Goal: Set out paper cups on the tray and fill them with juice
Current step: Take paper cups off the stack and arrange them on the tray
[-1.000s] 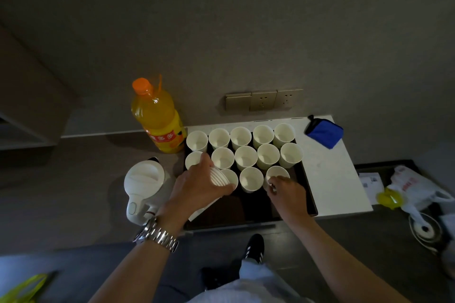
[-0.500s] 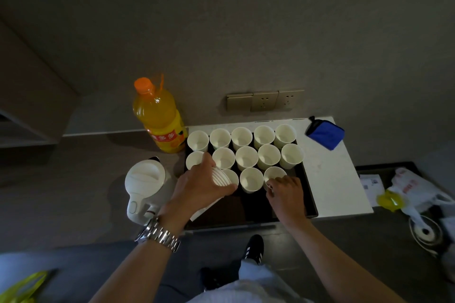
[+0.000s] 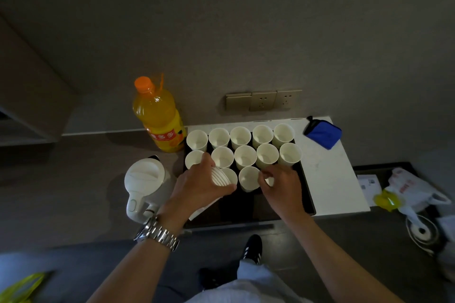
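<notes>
The left hand (image 3: 199, 183) is wrapped round a nested stack of white paper cups (image 3: 219, 177), held on its side above the near-left part of the black rectangular tray (image 3: 306, 194). The right hand (image 3: 279, 184) pinches the rim of a single white paper cup (image 3: 269, 181) in the third row, just right of its neighbour. Two full rows of empty cups stand farther back. The capped orange juice bottle (image 3: 158, 118) stands off the tray, far left. The light cups sit tightly packed; a knuckle brushing one could likely topple it into its neighbours, and a careless pull might draw two stuck cups.
</notes>
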Tool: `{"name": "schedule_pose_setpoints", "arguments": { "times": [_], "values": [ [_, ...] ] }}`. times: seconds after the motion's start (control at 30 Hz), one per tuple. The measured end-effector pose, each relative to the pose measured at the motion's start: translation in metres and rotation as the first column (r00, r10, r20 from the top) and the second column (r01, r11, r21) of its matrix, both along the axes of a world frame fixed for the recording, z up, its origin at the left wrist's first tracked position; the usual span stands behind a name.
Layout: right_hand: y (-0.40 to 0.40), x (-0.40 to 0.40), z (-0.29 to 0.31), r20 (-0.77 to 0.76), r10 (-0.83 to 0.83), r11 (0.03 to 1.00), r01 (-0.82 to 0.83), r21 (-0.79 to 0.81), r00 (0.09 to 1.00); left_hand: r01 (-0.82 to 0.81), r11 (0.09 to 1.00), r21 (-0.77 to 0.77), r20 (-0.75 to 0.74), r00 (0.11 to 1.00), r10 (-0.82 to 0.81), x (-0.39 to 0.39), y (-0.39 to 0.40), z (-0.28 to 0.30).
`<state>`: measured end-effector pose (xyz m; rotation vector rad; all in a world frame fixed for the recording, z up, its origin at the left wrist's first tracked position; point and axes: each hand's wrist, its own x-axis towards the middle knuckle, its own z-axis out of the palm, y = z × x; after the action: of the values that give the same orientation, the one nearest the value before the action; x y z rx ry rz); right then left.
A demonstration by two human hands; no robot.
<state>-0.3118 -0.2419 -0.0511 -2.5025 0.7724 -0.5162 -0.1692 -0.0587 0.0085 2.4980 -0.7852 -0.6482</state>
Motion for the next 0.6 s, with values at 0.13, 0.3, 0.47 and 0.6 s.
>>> {"name": "schedule_pose_setpoints", "arguments": {
  "times": [0.13, 0.3, 0.47, 0.6],
  "values": [
    [0.016, 0.02, 0.029, 0.049, 0.211, 0.934, -0.216, 0.286, 0.976, 0.018, 1.0, -0.001, 0.01, 1.0, -0.018, -0.004, -0.003, 0.004],
    [0.036, 0.033, 0.043, 0.124, 0.317, 0.816, -0.337, 0.47, 0.94, 0.032, 0.999, -0.026, 0.008, 0.999, -0.032, -0.006, -0.004, 0.003],
    [0.043, 0.035, 0.043, 0.178, 0.343, 0.703, -0.378, 0.603, 0.922, 0.064, 0.998, -0.028, -0.013, 0.998, -0.064, -0.003, -0.001, 0.003],
    [0.042, 0.033, 0.04, 0.196, 0.304, 0.65, -0.354, 0.672, 0.932, 0.063, 0.998, -0.026, -0.032, 0.997, -0.063, -0.006, 0.0, 0.004]
  ]
}}
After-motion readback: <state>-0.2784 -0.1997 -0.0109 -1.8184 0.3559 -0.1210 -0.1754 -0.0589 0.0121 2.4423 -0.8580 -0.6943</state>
